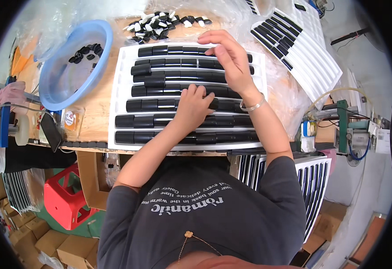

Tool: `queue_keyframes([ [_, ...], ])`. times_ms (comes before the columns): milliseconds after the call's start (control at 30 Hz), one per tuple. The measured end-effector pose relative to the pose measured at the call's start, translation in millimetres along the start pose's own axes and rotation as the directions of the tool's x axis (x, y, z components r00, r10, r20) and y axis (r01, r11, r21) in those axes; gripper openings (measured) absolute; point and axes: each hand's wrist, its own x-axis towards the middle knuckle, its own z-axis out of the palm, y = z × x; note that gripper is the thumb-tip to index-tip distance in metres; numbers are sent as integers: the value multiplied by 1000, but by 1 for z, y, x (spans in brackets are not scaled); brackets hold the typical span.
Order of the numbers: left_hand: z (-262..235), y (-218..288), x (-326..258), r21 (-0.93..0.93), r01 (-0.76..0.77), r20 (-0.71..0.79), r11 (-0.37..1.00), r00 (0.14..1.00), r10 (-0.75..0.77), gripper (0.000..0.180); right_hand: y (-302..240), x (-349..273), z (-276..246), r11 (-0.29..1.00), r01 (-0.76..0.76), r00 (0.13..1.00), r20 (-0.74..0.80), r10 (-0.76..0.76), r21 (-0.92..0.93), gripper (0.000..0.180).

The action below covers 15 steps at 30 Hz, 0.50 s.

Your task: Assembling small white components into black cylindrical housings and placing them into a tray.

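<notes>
While white tray (pixel 117 105) overhangs worktop (pixel 95 105) front edge, left hand (pixel 193 107) lies flat, fingers spread, on black caps (pixel 149 105); right hand (pixel 229 58) fingertips press top rows; blue basin (pixel 104 38) just left.

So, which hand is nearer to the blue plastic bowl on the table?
Left. The left hand rests on the black pieces in the white tray, right of the blue bowl. The right hand lies further right, on the upper rows.

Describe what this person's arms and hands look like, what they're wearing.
Both forearms are bare below short dark grey T-shirt sleeves. The right hand has a thin silver bangle at the wrist. The left hand shows no ring, watch or glove.
</notes>
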Motion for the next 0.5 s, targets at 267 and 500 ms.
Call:
queue_keyframes([
  [267,-50,-40,-25,-143,-152,212,978,961,180,31,197,79,3,837,-166,985,-45,167,-522,23],
  [500,-56,-45,-26,-178,-63,296,982,948,114,34,268,107,23,614,-25,975,116,189,-789,42],
])
